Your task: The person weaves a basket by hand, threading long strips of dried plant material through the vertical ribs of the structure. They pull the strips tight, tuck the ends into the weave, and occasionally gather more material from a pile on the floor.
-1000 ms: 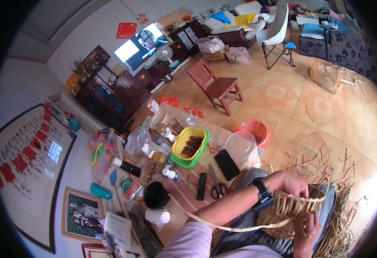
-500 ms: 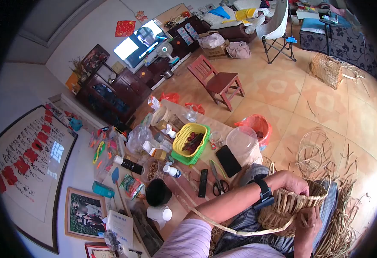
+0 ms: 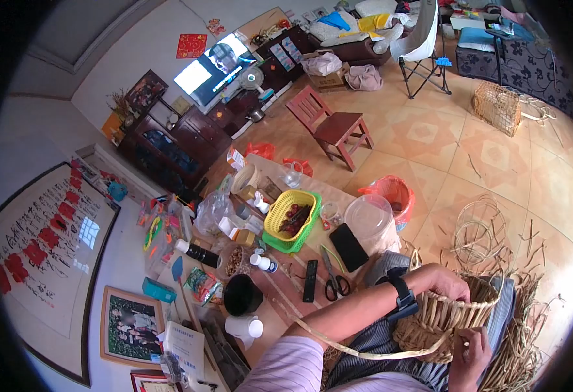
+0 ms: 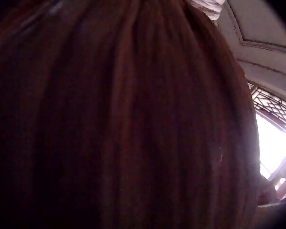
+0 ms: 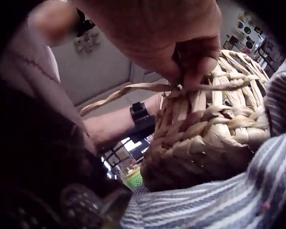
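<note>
A partly woven basket (image 3: 423,330) of pale plant strands rests on the person's lap, its upright stakes bending toward a braided rim. My left hand (image 3: 448,285) reaches over the rim into the basket mouth, its fingertips hidden inside. Close to the outer wall is my right hand (image 3: 470,358). In the right wrist view its thumb and fingers pinch a long flat strand (image 5: 119,93) against the stakes. From there the strand runs in a sagging curve across the lap and under the left forearm (image 3: 351,313). A dark, blurred brown surface (image 4: 133,119) fills most of the left wrist view.
Left of the lap, a crowded table holds scissors (image 3: 336,285), a phone (image 3: 349,247), a remote (image 3: 310,281), a black cup (image 3: 242,295) and a yellow basket (image 3: 280,228). Loose strands (image 3: 518,333) lie in a heap at the right. Beyond stand a red bin (image 3: 398,196) and chair (image 3: 338,129).
The strand now sags lower, and its left part has shifted toward the basket. My right hand has moved slightly down while staying by the wall. The left hand keeps nearly the same place.
</note>
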`<state>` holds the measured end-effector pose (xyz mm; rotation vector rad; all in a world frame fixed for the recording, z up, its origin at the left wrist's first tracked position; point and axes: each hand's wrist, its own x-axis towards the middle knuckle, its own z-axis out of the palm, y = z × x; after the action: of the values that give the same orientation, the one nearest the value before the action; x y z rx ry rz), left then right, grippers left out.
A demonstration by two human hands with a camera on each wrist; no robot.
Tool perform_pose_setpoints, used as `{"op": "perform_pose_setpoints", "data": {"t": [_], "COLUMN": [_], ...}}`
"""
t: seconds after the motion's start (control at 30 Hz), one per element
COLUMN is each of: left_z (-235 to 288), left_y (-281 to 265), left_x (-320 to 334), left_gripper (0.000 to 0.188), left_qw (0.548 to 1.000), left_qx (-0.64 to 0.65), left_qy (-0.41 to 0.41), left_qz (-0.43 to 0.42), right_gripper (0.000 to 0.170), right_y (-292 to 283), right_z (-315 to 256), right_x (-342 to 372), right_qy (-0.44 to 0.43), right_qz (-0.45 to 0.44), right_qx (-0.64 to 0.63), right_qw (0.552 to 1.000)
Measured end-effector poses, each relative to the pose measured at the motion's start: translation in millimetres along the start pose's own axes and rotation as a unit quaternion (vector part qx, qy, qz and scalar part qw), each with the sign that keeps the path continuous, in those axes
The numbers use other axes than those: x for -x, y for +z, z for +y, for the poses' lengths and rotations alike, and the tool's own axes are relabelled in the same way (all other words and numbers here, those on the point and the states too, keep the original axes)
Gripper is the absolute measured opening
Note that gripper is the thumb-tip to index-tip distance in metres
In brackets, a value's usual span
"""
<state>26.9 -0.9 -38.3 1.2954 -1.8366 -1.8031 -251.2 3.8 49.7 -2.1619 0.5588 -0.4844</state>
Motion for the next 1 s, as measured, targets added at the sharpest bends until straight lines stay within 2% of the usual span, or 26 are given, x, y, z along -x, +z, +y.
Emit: {"op": "perform_pose_setpoints", "data": {"t": [0.07,0.13,0.23,0.33,0.43,0.53,0.63,0.7,0.87,1.0], "left_z": [1.8,2.4,2.0,0.7,6.8,21.2,16.6,13.4,16.1,22.5], "left_y": [-0.2,-0.3,1.4,0.6,2.1,0.8,1.2,0.7,-0.3,3.3], "left_x": [0.6,1.7,-0.1,-2.9,5.4,12.6,10.1,3.9,7.8,18.6], "left_gripper": [0.039,0.038,0.039,0.039,0.038,0.038,0.037,0.035,0.033,0.031], "left_qw": [1.000,0.998,0.997,0.998,0.994,0.996,0.998,0.998,0.998,0.997], "left_qx": [0.013,0.028,-0.057,-0.064,0.060,0.086,0.047,0.061,0.056,-0.034], "left_qy": [0.027,0.053,-0.060,-0.020,0.092,0.036,0.044,0.018,0.032,0.001], "left_qz": [-0.002,-0.001,0.007,0.008,0.010,0.002,0.019,0.012,0.004,0.068], "right_gripper": [0.025,0.025,0.026,0.027,0.028,0.028,0.029,0.029,0.029,0.026], "right_y": [20.8,23.7,20.5,20.0,22.9,27.7,28.0,27.4,26.2,31.4], "right_z": [14.3,17.3,9.7,11.3,16.9,14.8,15.1,14.0,6.4,22.8], "right_x": [-6.0,-5.6,-6.4,-6.5,-8.9,-11.4,-13.6,-14.3,-17.0,-9.8], "right_qy": [-0.043,-0.030,-0.048,-0.061,-0.066,-0.079,-0.081,-0.078,-0.062,-0.004], "right_qz": [0.052,0.051,0.069,0.077,0.079,0.088,0.090,0.091,0.090,0.096], "right_qx": [0.033,0.003,-0.011,0.014,0.039,0.019,0.005,0.002,-0.005,-0.078], "right_qw": [0.997,0.998,0.996,0.995,0.994,0.993,0.993,0.993,0.994,0.992]}}
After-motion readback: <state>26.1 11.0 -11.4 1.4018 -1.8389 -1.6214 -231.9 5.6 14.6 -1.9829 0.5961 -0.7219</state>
